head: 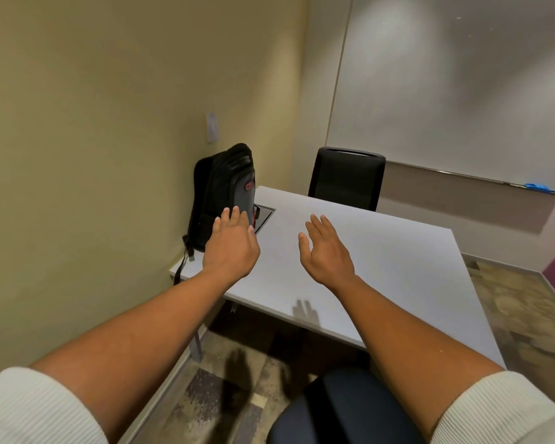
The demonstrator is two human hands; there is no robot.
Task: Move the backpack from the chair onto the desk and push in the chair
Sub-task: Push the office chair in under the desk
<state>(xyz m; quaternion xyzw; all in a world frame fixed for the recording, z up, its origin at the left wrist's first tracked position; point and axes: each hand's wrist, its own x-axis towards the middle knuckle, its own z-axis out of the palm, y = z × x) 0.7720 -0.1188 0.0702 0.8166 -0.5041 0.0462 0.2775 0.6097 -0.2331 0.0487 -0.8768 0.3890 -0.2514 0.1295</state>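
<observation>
We see the grey desk (pixel 382 267) filling the middle, a dark chair (pixel 340 408) pulled out below its near edge. The black backpack (pixel 220 193) stands upright on the desk's far left corner, against the wall. Our left hand (pixel 229 248) and right hand (pixel 329 251) hover flat, fingers spread, holding nothing.

Two bare forearms, no watch, rings or bands visible on either of the hands: left hand (pixel 231 248), right hand (pixel 329 254). Cream ribbed-knit sleeves pushed up near the elbows, left sleeve (pixel 29 408), right sleeve (pixel 500 411). Fingernails short and plain.
</observation>
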